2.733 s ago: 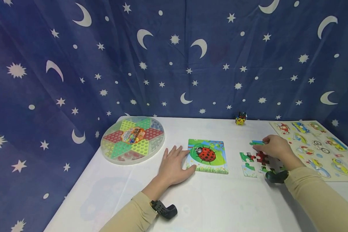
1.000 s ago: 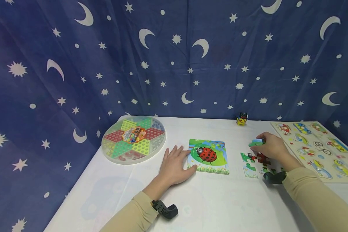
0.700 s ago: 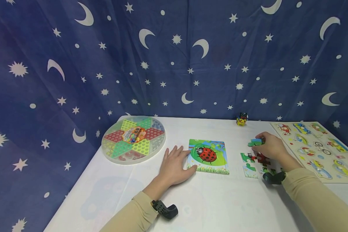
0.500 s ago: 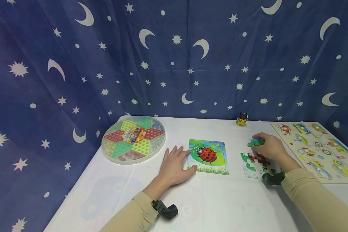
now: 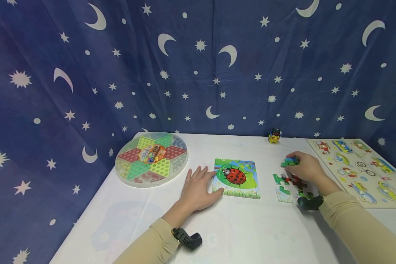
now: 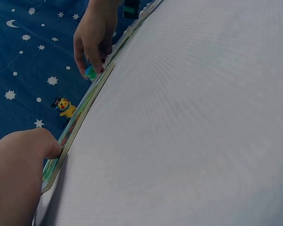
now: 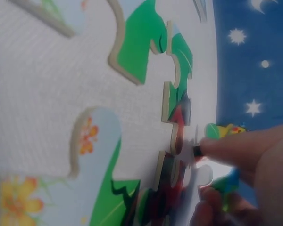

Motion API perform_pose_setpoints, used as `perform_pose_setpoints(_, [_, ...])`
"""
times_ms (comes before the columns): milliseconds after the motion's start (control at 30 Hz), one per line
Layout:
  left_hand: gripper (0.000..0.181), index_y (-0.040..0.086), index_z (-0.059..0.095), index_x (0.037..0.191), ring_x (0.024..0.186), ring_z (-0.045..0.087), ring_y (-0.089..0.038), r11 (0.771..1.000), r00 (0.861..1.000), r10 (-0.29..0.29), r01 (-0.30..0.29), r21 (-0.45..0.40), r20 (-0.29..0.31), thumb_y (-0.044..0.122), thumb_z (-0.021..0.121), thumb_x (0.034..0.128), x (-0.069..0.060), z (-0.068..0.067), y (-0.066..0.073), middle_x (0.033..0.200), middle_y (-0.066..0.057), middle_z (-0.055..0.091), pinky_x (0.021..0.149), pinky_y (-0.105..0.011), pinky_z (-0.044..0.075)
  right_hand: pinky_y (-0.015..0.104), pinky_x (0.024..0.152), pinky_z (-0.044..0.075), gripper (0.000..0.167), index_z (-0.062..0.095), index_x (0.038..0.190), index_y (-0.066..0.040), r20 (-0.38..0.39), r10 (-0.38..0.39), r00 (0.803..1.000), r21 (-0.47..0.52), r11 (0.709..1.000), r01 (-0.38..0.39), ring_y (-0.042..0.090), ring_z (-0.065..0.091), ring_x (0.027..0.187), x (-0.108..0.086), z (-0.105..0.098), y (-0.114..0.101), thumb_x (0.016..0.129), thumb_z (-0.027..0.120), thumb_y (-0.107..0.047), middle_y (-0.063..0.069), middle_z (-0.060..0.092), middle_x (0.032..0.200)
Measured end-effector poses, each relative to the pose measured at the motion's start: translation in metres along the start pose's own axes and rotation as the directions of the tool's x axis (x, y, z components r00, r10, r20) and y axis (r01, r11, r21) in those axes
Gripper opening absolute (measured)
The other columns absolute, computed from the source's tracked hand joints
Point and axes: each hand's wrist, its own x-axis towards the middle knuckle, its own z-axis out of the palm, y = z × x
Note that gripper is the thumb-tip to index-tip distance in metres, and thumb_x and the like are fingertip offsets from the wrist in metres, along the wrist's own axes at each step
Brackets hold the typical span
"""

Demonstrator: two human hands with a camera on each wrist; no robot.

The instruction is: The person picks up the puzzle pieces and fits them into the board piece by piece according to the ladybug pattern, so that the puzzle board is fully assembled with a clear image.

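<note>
My left hand (image 5: 199,189) lies spread on the white table, fingers fairly straight. Its thumb and index fingertips touch the left side of a square ladybug puzzle board (image 5: 235,176); the left wrist view shows the thumb at the board's edge (image 6: 85,107). Further right, my right hand (image 5: 308,168) pinches a green and blue puzzle piece (image 5: 288,162) between thumb and fingers. Below that hand lie several loose puzzle pieces (image 5: 284,196) with red, green and flower prints, partly covered by the hand and wrist camera. In the right wrist view the held piece (image 7: 226,186) is partly hidden by fingers.
A round Chinese checkers board (image 5: 151,159) lies at the left. A wooden vehicle puzzle board (image 5: 361,170) lies at the far right, beside the right forearm. At the table's back edge stands a small yellow figure (image 5: 274,136), before a blue star-patterned curtain (image 5: 198,66).
My right hand has taken hold of the green and blue piece and shifted it slightly left, above the other pieces. The left hand has kept its place by the ladybug board.
</note>
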Motion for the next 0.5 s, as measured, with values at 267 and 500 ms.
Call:
perform_pose_setpoints(267, [0.066, 0.018, 0.06, 0.143, 0.149, 0.032, -0.036, 1.0, 1.0, -0.002, 0.002, 0.008, 0.004, 0.058, 0.06, 0.0912, 0.0001, -0.0001, -0.0004, 0.155, -0.014, 0.047, 0.122, -0.06, 0.012, 0.064, 0.092, 0.049, 0.045, 0.057, 0.132, 0.005, -0.026, -0.029, 0.999, -0.008, 1.0, 0.029, 0.042, 0.055, 0.097, 0.0027, 0.0009, -0.0018, 0.093, 0.067, -0.013, 0.035, 0.057, 0.124])
perform_pose_setpoints(500, [0.067, 0.018, 0.059, 0.144, 0.15, 0.031, -0.035, 1.0, 1.0, -0.009, 0.009, 0.02, 0.015, 0.059, 0.06, 0.0914, 0.0009, 0.0003, -0.0008, 0.156, -0.014, 0.046, 0.122, -0.059, 0.012, 0.064, 0.093, 0.049, 0.045, 0.056, 0.132, 0.006, -0.028, -0.023, 0.999, -0.003, 1.0, 0.023, 0.042, 0.055, 0.097, 0.003, 0.0007, -0.004, 0.093, 0.067, -0.013, 0.035, 0.057, 0.125])
